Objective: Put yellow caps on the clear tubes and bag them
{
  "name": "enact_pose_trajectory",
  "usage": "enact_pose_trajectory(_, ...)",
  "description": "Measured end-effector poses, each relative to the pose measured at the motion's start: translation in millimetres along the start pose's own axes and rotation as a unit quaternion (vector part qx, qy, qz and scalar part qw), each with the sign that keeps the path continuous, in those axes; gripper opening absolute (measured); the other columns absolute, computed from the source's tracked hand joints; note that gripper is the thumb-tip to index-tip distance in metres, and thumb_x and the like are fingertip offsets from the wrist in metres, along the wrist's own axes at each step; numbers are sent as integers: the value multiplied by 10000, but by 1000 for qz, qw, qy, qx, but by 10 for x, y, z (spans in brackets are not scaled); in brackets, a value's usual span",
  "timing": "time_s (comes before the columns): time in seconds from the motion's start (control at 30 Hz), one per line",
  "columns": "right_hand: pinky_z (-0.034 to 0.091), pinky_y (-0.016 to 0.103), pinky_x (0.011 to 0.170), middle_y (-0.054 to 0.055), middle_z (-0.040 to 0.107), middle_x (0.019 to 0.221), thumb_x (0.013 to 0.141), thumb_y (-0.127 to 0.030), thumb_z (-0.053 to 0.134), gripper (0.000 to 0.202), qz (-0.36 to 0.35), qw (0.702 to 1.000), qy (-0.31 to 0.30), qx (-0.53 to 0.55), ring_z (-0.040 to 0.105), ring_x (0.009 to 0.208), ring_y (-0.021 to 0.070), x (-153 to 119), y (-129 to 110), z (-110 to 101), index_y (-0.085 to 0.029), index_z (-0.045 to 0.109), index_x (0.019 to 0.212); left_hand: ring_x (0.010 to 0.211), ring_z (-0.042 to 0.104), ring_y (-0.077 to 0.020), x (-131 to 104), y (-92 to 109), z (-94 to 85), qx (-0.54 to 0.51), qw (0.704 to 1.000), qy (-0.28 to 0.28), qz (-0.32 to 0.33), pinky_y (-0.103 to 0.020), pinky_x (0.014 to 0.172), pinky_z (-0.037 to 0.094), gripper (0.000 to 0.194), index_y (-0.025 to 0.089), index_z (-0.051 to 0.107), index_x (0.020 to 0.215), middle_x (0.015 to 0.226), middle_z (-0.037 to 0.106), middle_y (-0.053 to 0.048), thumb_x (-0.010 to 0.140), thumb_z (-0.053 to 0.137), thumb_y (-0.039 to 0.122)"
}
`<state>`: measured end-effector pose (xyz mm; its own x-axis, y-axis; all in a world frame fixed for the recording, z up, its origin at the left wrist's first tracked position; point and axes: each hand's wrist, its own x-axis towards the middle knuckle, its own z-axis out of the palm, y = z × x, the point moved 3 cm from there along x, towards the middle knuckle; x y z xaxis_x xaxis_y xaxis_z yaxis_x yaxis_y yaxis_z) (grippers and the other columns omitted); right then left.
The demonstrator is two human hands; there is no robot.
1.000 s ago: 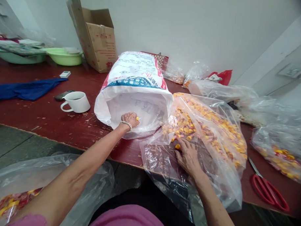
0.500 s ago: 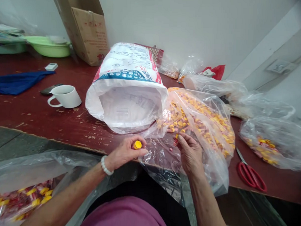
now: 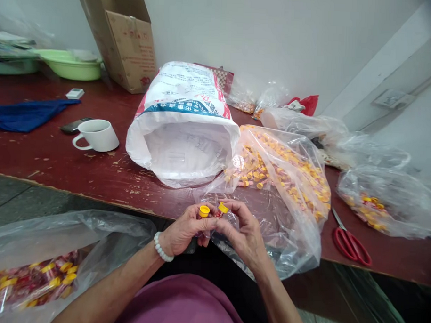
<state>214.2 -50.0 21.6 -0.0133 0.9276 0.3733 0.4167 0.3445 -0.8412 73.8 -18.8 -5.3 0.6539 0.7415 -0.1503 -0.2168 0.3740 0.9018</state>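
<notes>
My left hand (image 3: 185, 228), with a beaded bracelet at the wrist, is closed around a small container with a yellow cap (image 3: 204, 211); its lower part is hidden by the fingers. My right hand (image 3: 243, 231) pinches a second yellow-capped piece (image 3: 223, 208), with something red below the cap. Both hands are close together over the table's front edge. Behind them lies a clear plastic bag (image 3: 303, 183) of many yellow-capped pieces. Beside it, a white woven sack (image 3: 189, 92) rests on its side with its mouth facing me.
Red-handled scissors (image 3: 352, 245) lie at the right, near another clear bag (image 3: 387, 200) of capped pieces. A white mug (image 3: 102, 138) stands at left on the dark red table (image 3: 95, 176). At lower left is an open plastic bag (image 3: 103, 219); a cardboard box (image 3: 131, 50) stands at the back.
My right hand has moved left from beside the clear bag, bringing its yellow-capped piece next to the one in my left hand. My left hand has shifted slightly right.
</notes>
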Motion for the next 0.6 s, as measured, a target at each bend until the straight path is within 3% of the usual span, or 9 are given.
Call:
enact_pose_trajectory(0.1,382,444,974,119,551,1236,598,-398,796,689,-120,982,-44,-143,502,1148,266,-82,-36,87,-208,463,1170,540,516,-73,-22,-37,-9,-55,998,3,-14,-181,502,372,223,128,567,877,675,575,-4,762,659,296)
enact_pose_trajectory(0.17,387,450,957,139,537,1242,572,-396,808,778,-139,969,-58,-198,499,1139,280,-125,-20,160,-192,415,1211,597,535,-84,-43,-75,-24,-79,997,4,-22,-186,557,388,201,109,576,846,695,603,-35,763,662,270)
enact_pose_trajectory(0.33,465,377,760,88,605,969,611,-332,731,517,-110,967,-38,-228,576,877,238,-113,29,293,-187,484,1042,578,538,-91,-104,-178,-107,-117,992,27,-50,-194,545,380,200,109,575,831,665,601,-40,775,654,284)
enact_pose_trajectory(0.43,470,364,723,58,596,904,612,-293,703,448,-89,971,-74,-209,571,823,223,-83,57,402,-198,499,999,595,558,-96,-160,-230,-174,-143,986,55,-57,-213,587,419,207,106,582,857,694,606,-46,764,663,273)
enact_pose_trajectory(0.53,482,373,783,67,583,1022,624,-247,703,545,-67,975,-145,-156,573,909,224,-94,73,583,-215,467,1115,577,571,-106,-273,-245,-248,-165,983,79,-34,-241,593,455,255,125,574,948,697,611,-42,755,662,267)
enact_pose_trajectory(0.6,498,385,793,94,548,1124,624,-315,739,703,-41,981,-150,-113,577,928,222,-112,67,681,-219,392,1228,566,582,-118,-402,-232,-342,-171,979,110,-6,-250,575,472,317,161,544,1023,674,611,-24,747,663,259)
